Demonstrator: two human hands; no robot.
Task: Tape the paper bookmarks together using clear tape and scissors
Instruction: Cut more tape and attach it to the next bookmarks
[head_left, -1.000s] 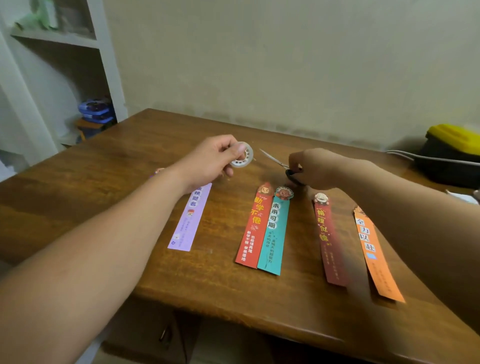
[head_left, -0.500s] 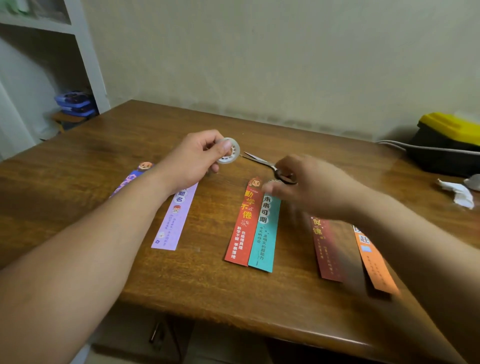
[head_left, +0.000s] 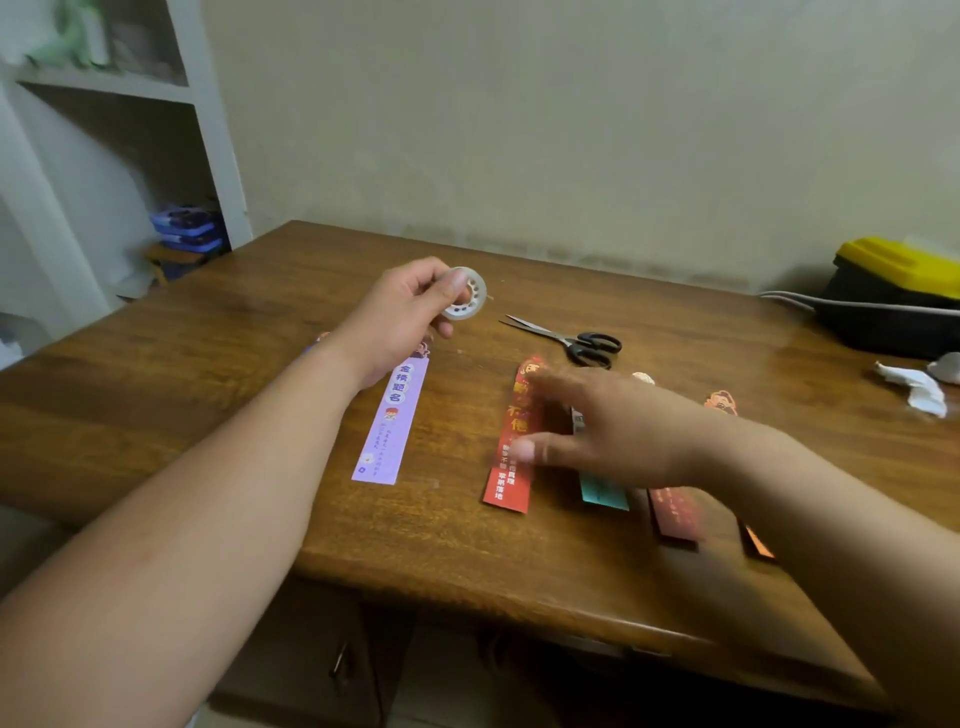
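Paper bookmarks are lying in a loose row on the wooden table (head_left: 208, 364): a purple bookmark (head_left: 392, 421) at the left, then a red bookmark (head_left: 511, 467), a teal bookmark (head_left: 602, 491), a dark red bookmark (head_left: 672, 514) and an orange bookmark (head_left: 721, 402) at the right. The right hand (head_left: 613, 431) is now hovering over the red and teal ones with its fingers stretched out and spread, holding nothing. It is blurred, so whether it is touching the paper cannot be told. A second ago this hand was curled over the handles of the scissors (head_left: 576, 340). It has since let them go, and they are lying free on the table beyond the red bookmark, blades slightly parted and pointing left. The left hand (head_left: 400, 317) is still pinching the clear tape roll (head_left: 465, 293) between thumb and fingers above the table, past the top of the purple bookmark, much as before. A black box with a yellow lid (head_left: 893, 291) and a crumpled white paper (head_left: 914, 384) are sitting at the far right.
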